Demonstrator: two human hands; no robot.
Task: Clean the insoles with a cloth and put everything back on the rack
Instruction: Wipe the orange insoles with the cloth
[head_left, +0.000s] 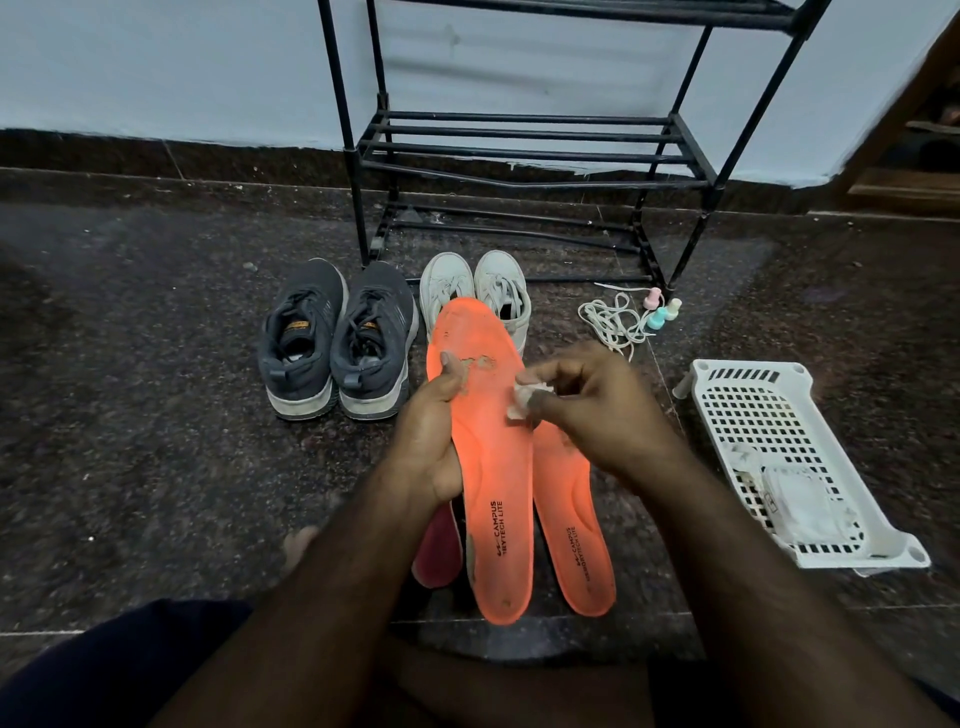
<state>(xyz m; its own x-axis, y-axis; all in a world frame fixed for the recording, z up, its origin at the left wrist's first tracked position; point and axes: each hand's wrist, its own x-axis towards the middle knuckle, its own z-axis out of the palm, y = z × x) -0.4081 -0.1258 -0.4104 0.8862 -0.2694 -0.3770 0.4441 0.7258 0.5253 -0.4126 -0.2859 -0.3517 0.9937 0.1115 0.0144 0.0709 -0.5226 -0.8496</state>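
Now the held orange insole (488, 467) runs six to twelve o'clock; left hand (431, 431) grips its nine o'clock edge, right hand (587, 405) pinches the cloth (522, 400) at three o'clock.

A dark speckled stone floor (156, 415) carries everything. At twelve o'clock stands a black metal rack (524, 150) against the wall. Just before it sit grey sneakers (337, 338) at eleven o'clock and white sneakers (467, 286) beside them. White laces (613, 322) and three small pastel bottles (661, 310) lie at one o'clock. A white perforated basket (779, 415) rests at three o'clock. A second orange insole (576, 530) and a pink insole (439, 551) lie at centre.
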